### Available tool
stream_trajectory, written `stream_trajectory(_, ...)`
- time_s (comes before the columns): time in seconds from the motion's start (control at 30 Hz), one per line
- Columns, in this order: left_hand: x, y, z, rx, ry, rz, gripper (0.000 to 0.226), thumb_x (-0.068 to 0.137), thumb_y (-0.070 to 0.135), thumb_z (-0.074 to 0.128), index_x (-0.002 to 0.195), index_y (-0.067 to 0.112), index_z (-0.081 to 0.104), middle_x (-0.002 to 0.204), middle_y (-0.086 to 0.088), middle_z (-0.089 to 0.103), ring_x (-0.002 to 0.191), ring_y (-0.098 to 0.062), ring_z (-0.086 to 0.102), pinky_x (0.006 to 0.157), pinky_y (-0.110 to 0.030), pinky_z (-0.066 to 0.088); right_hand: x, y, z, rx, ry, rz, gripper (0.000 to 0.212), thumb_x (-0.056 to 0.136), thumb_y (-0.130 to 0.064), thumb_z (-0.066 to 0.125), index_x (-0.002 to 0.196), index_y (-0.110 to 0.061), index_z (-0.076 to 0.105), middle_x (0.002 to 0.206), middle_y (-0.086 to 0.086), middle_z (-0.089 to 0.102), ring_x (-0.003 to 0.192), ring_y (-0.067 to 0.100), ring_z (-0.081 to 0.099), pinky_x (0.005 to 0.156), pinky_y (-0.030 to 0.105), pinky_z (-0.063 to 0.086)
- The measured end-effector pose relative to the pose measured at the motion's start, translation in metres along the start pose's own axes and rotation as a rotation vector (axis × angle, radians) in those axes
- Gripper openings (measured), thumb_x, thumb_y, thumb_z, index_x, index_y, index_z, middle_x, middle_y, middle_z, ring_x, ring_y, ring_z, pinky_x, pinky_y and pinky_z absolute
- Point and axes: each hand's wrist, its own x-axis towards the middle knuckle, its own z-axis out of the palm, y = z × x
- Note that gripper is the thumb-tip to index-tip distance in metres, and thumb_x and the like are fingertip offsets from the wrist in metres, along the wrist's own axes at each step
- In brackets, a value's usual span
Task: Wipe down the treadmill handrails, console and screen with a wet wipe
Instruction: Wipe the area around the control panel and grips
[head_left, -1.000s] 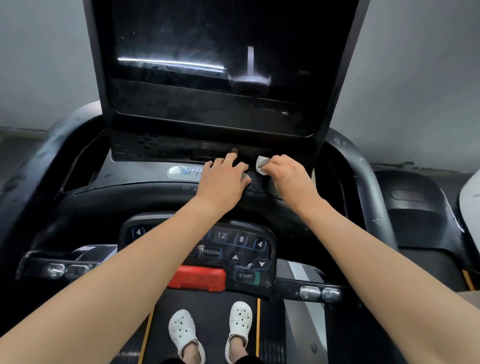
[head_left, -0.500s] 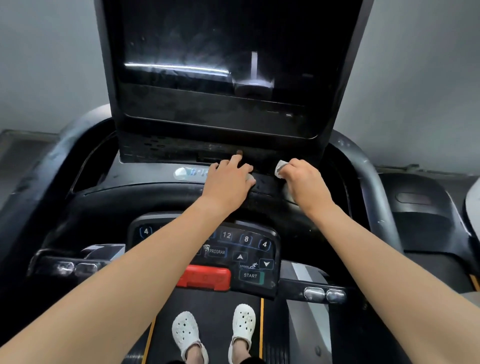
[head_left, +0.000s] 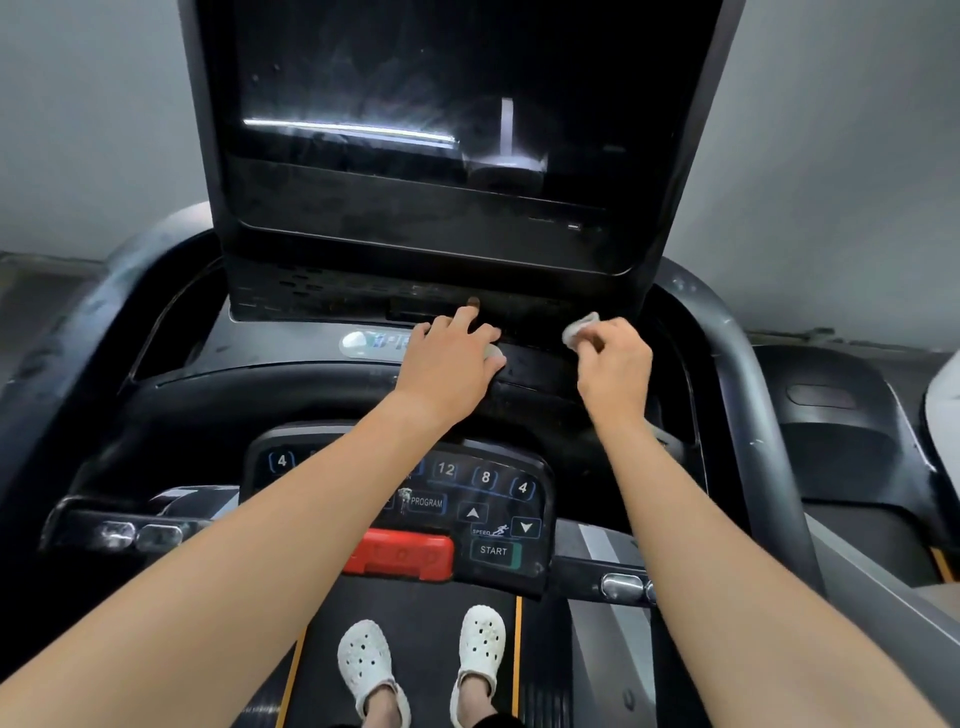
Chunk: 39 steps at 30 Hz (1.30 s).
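My right hand (head_left: 615, 364) pinches a small crumpled white wet wipe (head_left: 579, 327) against the black ledge of the treadmill console (head_left: 301, 358), just under the right part of the big dark screen (head_left: 415, 104). My left hand (head_left: 449, 364) rests flat on the same ledge near the middle, fingers spread, index tip touching the base of the screen housing. A pale bit shows at its thumb; I cannot tell what it is. The curved black handrails run down the left (head_left: 78, 322) and the right (head_left: 732, 364).
Below my forearms sits the button panel (head_left: 483, 493) with a START key and a red stop bar (head_left: 400, 556). White clogs (head_left: 366, 660) stand on the belt. Another machine (head_left: 841, 431) is close on the right, and a grey wall is behind.
My right hand has slid to the right along the ledge with the wipe, away from my left hand. The left hand has stayed in place.
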Motion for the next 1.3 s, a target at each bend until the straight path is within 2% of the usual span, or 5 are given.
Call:
stream_trajectory(0.13,0.000,0.000,0.001,0.002,-0.004,-0.003,0.046,0.107,0.044,0.042,0.149,0.026,0.051,0.161,-0.007,0.037,0.136,-0.030,0.046,0.114,-0.044,0.034,-0.002,-0.019,0.017,0.102,0.131,0.263,0.014,0.091,-0.009,0.066,0.080,-0.011,0.075,0.088,0.003,0.063,0.085,0.024,0.062,0.068,0.008,0.032)
stream_trajectory(0.4,-0.002,0.001,-0.001,0.006,0.016,-0.007,0.047,0.107,0.049,0.041,0.146,0.027,0.053,0.161,-0.005,0.038,0.134,-0.029,0.048,0.111,-0.044,0.036,0.014,-0.038,0.027,-0.172,-0.026,-0.249,0.018,0.095,-0.006,0.056,0.086,-0.007,0.072,0.087,0.004,0.058,0.075,0.021,0.056,0.067,0.034,0.046)
stream_trajectory(0.87,-0.005,-0.004,-0.004,-0.036,0.068,0.005,0.047,0.106,0.048,0.042,0.145,0.025,0.056,0.156,-0.003,0.045,0.130,-0.027,0.050,0.108,-0.041,0.036,0.012,-0.055,0.054,-0.146,-0.045,-0.399,0.014,0.093,-0.002,0.059,0.085,-0.004,0.071,0.088,0.004,0.060,0.074,0.020,0.059,0.067,0.035,0.052)
stream_trajectory(1.17,-0.012,-0.033,-0.011,-0.069,0.102,-0.075,0.054,0.103,0.048,0.051,0.146,0.016,0.052,0.159,-0.007,0.042,0.141,-0.030,0.041,0.111,-0.044,0.042,-0.001,-0.046,0.045,0.022,0.299,0.046,0.017,0.093,0.000,0.060,0.078,-0.004,0.068,0.088,-0.002,0.055,0.073,0.010,0.049,0.068,0.029,0.045)
stream_trajectory(1.3,-0.013,-0.041,-0.012,-0.083,0.109,-0.077,0.056,0.101,0.051,0.055,0.146,0.017,0.053,0.158,-0.007,0.043,0.140,-0.028,0.043,0.111,-0.042,0.043,-0.010,-0.067,0.065,-0.063,0.063,-0.287,0.014,0.091,0.002,0.061,0.090,-0.003,0.074,0.097,0.004,0.064,0.084,0.013,0.056,0.080,0.017,0.041)
